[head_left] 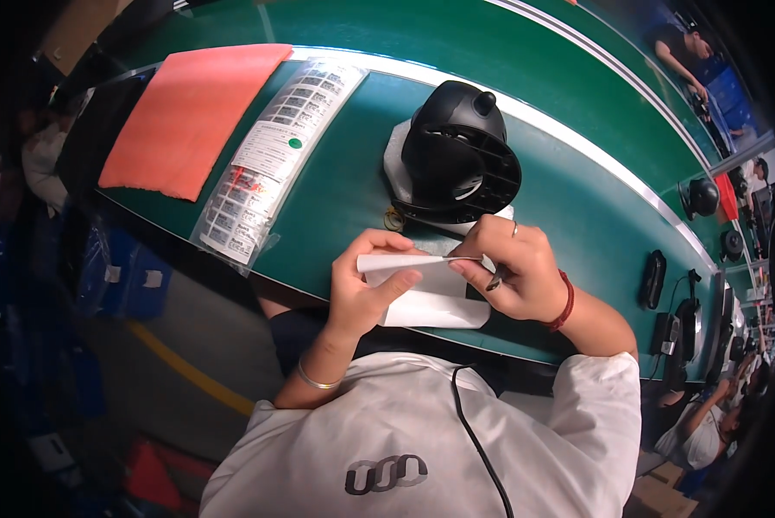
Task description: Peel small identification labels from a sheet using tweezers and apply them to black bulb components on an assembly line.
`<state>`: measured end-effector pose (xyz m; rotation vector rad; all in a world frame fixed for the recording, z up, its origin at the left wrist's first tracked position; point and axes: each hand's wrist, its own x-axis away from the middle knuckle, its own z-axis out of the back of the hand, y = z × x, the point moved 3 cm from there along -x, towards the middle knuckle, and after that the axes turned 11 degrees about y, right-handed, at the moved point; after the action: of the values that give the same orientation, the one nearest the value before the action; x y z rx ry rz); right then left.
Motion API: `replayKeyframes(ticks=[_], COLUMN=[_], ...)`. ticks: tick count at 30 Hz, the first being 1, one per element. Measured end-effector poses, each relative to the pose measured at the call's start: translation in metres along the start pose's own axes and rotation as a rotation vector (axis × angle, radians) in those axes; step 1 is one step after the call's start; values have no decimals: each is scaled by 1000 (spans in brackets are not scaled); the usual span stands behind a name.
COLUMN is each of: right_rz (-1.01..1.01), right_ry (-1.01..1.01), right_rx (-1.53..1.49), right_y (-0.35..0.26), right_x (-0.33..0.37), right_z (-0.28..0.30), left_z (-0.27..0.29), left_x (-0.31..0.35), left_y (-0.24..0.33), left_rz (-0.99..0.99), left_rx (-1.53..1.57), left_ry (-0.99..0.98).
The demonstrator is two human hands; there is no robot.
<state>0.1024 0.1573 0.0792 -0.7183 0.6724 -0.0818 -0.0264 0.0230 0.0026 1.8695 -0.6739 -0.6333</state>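
Observation:
My left hand (363, 285) is closed on a white sheet (400, 264), thumb on the near side and fingers behind. My right hand (517, 269) pinches at the sheet's right end, where a thin pale edge runs to the fingertips. A small dark shiny piece shows by its curled fingers; I cannot make out whether it is a tool or a ring. Below both hands a white, glossy curled sheet (435, 309) lies at the table's near edge. Just beyond them a black plastic machine housing (456, 155) rests on a pale pad, its hollow side toward the right.
Left of the housing lie a long plastic-wrapped stack of printed labels (275, 160) and an orange foam sheet (198, 116). Black parts (655, 278) and cables line the green table's (577, 207) right end. Other people work at the far right. Blue bins (137, 276) stand lower left.

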Motion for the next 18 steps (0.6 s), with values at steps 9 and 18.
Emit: replayKeyframes(ticks=[9, 18], right_rz=[-145, 8], right_ry=[-9, 390], right_rx=[14, 262], right_y=[-9, -26], right_x=[-8, 20], right_z=[9, 65], left_z=[6, 3], left_x=[5, 5], left_y=[-10, -2], left_rz=[-43, -74], left_rx=[-37, -52], left_ry=[65, 89])
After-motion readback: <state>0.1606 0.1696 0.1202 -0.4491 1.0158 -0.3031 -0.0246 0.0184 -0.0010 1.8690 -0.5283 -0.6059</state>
